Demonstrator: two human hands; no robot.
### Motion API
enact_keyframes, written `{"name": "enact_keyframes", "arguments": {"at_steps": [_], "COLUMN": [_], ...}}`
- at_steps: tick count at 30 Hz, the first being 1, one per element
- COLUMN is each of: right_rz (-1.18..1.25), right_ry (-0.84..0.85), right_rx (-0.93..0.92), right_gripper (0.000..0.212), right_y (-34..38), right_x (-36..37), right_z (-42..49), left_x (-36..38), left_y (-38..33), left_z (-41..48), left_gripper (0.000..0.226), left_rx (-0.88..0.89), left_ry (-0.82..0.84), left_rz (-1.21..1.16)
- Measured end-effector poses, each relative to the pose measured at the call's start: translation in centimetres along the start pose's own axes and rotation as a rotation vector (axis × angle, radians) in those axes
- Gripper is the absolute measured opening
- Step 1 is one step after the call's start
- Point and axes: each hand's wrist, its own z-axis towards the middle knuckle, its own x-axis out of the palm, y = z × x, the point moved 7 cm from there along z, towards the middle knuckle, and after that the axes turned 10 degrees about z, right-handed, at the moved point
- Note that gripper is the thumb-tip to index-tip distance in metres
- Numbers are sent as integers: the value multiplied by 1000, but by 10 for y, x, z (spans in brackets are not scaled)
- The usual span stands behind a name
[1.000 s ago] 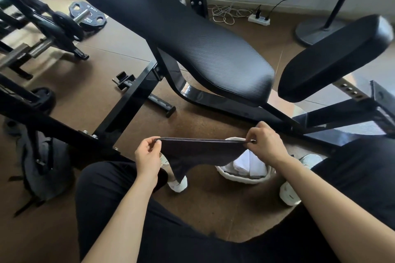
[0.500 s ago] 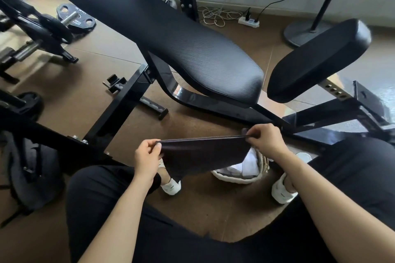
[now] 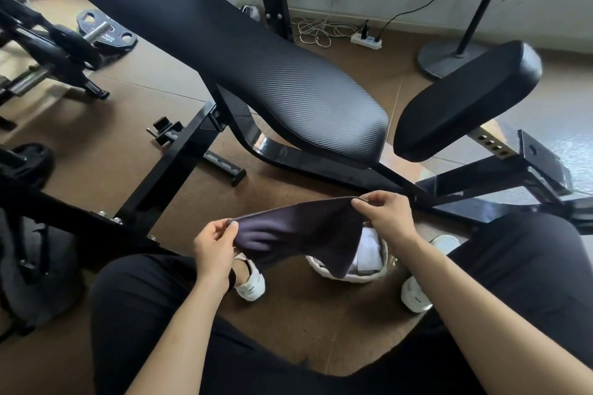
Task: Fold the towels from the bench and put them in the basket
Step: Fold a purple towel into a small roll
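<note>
Your left hand [image 3: 214, 245] and right hand [image 3: 386, 218] each pinch a top corner of the dark towel [image 3: 298, 234]. Its edge, taut a moment ago, now arches slack, so the next fold is probably starting. It hangs over the basket [image 3: 351, 277], at its five o'clock.

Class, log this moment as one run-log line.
step: folding | left hand: pinches towel | right hand: pinches towel | basket: white towels inside

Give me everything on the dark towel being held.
The dark towel is a soft, dark grey-purple cloth. The left hand and right hand each pinch a top corner, holding its upper edge up in the air. Its lower part hangs to a point over the white basket on the floor.
</note>
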Motion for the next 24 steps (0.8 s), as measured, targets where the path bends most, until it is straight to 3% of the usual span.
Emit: {"name": "enact_keyframes", "arguments": {"at_steps": [5, 12, 19, 24], "right_rz": [101, 46, 15, -30], "right_ry": [23, 184, 283, 348], "right_rx": [21, -22, -69, -66], "right_gripper": [3, 8, 16, 39], "right_y": [3, -6, -10, -8], "right_x": [21, 63, 79, 88], "right_z": [-18, -50, -60, -68], "left_x": [21, 56, 65, 63], "left_y": [-8, -20, -28, -33], "left_z": [-24, -62, -73, -76], "left_gripper": [9, 12, 25, 31], "left_rx": [-15, 139, 270, 324], "left_ry": [108, 269, 259, 252], "left_rz": [-92, -11, 50, 60]}}
